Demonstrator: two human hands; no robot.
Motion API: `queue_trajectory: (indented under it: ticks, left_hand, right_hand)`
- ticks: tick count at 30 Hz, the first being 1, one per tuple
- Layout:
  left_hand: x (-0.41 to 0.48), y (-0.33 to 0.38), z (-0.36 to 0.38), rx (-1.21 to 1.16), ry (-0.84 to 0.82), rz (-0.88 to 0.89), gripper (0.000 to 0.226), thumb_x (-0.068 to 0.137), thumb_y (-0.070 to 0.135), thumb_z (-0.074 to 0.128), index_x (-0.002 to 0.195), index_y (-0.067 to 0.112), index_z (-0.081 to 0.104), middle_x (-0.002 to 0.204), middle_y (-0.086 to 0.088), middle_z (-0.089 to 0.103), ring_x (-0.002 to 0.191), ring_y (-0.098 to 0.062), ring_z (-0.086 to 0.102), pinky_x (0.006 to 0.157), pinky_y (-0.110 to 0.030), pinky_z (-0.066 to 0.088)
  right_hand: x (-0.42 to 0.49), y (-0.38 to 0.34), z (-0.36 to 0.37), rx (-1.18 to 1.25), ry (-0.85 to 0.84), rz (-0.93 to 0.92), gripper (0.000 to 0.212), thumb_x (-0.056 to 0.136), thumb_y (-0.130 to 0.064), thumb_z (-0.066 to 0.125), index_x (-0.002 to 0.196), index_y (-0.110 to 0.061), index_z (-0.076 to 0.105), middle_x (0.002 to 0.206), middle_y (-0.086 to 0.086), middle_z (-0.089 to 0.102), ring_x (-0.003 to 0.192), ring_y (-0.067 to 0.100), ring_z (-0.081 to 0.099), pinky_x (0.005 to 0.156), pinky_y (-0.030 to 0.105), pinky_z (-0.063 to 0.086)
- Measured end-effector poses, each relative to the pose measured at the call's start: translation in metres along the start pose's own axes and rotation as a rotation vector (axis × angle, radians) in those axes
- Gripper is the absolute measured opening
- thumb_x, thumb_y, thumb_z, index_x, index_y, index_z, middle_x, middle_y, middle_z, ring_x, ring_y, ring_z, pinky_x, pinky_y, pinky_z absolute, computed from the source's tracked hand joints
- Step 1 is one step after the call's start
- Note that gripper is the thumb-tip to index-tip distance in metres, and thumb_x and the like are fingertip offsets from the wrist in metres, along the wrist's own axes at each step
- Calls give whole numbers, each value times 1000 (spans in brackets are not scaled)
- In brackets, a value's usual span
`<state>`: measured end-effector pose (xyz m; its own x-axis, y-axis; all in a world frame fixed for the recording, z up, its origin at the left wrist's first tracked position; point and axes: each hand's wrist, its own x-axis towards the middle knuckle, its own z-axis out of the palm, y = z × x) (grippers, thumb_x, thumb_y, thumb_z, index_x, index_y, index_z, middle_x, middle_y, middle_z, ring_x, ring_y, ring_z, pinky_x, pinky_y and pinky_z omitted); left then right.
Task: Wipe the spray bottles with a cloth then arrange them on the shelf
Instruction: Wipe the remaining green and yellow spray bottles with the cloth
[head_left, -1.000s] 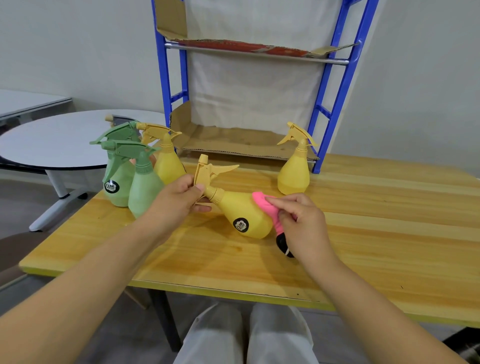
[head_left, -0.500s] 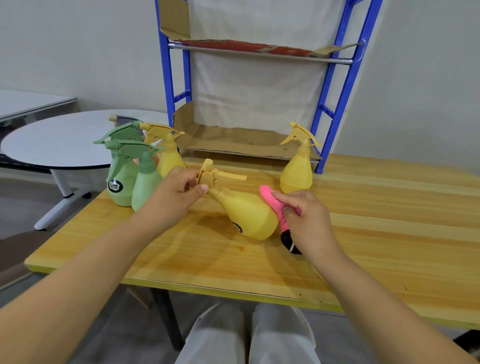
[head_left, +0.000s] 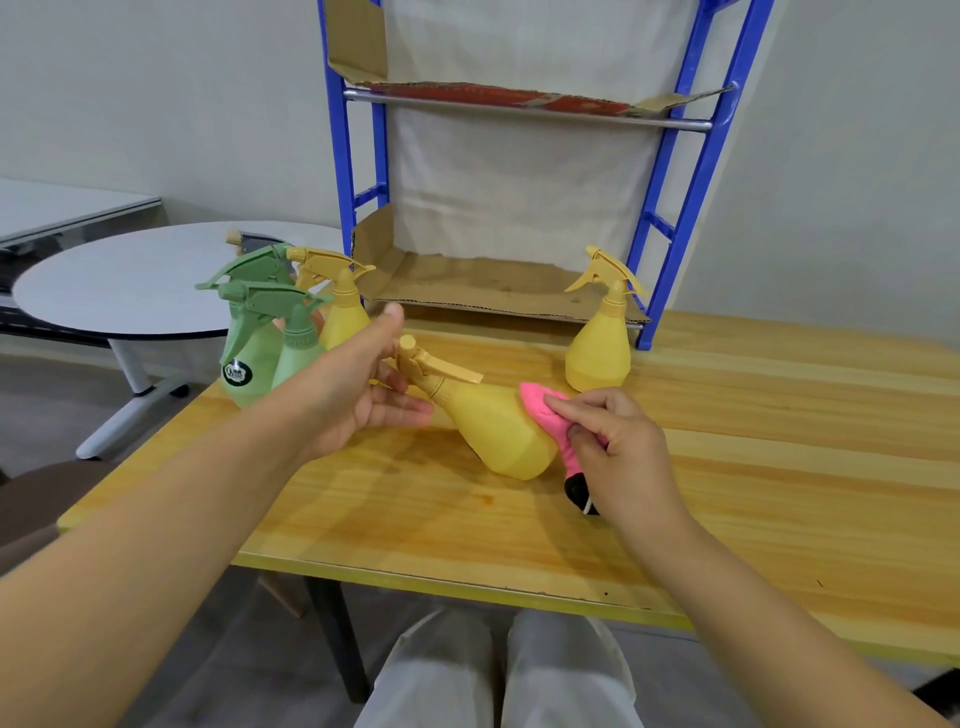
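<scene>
A black oval label (head_left: 237, 373) on the leftmost green spray bottle (head_left: 260, 343) shows a large white letter Q; the smaller lettering under it is too blurred to read.

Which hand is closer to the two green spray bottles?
Left. The left hand is just beside the green spray bottles; the right hand, pinching the pink cloth, is farther off, across the tilted yellow bottle.

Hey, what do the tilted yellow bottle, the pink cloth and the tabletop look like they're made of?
Tilted yellow bottle: probably matte plastic, smooth moulded body, no glare. Pink cloth: soft fabric, it bunches in the right hand. Tabletop: wood or wood-look laminate; grain lines, slight sheen.
</scene>
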<state>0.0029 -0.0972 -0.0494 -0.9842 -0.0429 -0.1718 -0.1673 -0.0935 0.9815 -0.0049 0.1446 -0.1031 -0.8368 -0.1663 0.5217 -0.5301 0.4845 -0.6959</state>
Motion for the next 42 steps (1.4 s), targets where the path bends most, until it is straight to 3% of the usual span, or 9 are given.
queue_trajectory:
  ticks: [4, 7, 11, 16, 24, 28, 33, 37, 42]
  left_hand:
    - [-4, 7, 1, -30, -65, -55, 16, 89, 10, 56, 98, -2, 61, 89, -17, 58, 75, -23, 65, 60, -27, 60]
    - [-4, 5, 0, 19, -63, -98, 21, 87, -5, 53, 106, 1, 59, 100, -20, 64, 77, -24, 69, 61, -28, 60]
    - [0, 0, -6, 26, -38, -161, 27, 87, -7, 53, 113, 1, 55, 108, -28, 62, 84, -30, 68, 66, -33, 59]
    - [2, -4, -8, 186, -59, -146, 31, 88, -10, 49, 118, -4, 57, 90, -23, 66, 59, -19, 68, 59, -26, 59]
    - [4, 3, -10, 394, -82, 93, 55, 83, -18, 49, 126, 16, 57, 88, -7, 68, 62, -14, 64, 50, -19, 51]
    - [4, 4, -9, 524, -144, 276, 54, 85, -13, 51, 116, 29, 62, 92, 3, 70, 82, -11, 60, 70, -19, 50]
    - [2, -5, -4, 638, -127, 436, 59, 87, -12, 51, 103, 45, 60, 101, 23, 64, 89, 7, 62, 77, -10, 49]
    - [0, -8, -4, 635, -121, 482, 61, 86, -14, 50, 102, 43, 60, 109, 27, 62, 101, 8, 59, 80, -8, 48]
    - [0, -1, 2, 669, -133, 534, 57, 85, -16, 47, 105, 36, 61, 95, 40, 63, 100, 20, 54, 77, -2, 42]
  right_hand:
    - [-4, 3, 1, -20, -43, -49, 42, 83, 6, 61, 111, -25, 67, 99, -15, 54, 98, 0, 49, 81, 6, 42]
    - [-7, 7, 2, -112, -46, -139, 41, 82, 2, 64, 112, -25, 67, 100, -16, 53, 98, 2, 49, 83, 9, 42]
    - [-7, 14, 4, -228, -30, -241, 42, 79, 4, 68, 107, -27, 70, 101, -12, 53, 99, 5, 46, 82, 8, 39]
    - [-4, 13, 5, -302, 22, -335, 46, 74, 6, 71, 105, -27, 71, 100, -6, 58, 97, 6, 47, 81, 9, 38]
    - [24, -8, -2, 43, 5, 72, 37, 87, 5, 56, 101, -25, 71, 92, -10, 57, 88, 1, 54, 73, 3, 40]
    - [29, 0, -2, 42, -97, 197, 45, 86, 7, 55, 88, -35, 71, 89, -4, 60, 81, 5, 55, 67, 9, 43]
    - [18, 8, 7, 189, -177, 355, 39, 83, 5, 61, 80, -32, 76, 93, -5, 70, 85, 2, 63, 73, 15, 50]
    - [24, -3, -5, 242, -122, 320, 38, 82, 11, 58, 86, -23, 75, 91, 0, 66, 63, -7, 55, 56, 5, 42]
    - [30, -17, -7, 188, -62, 124, 47, 80, 13, 59, 80, -32, 72, 91, -9, 62, 84, -8, 55, 72, 3, 40]
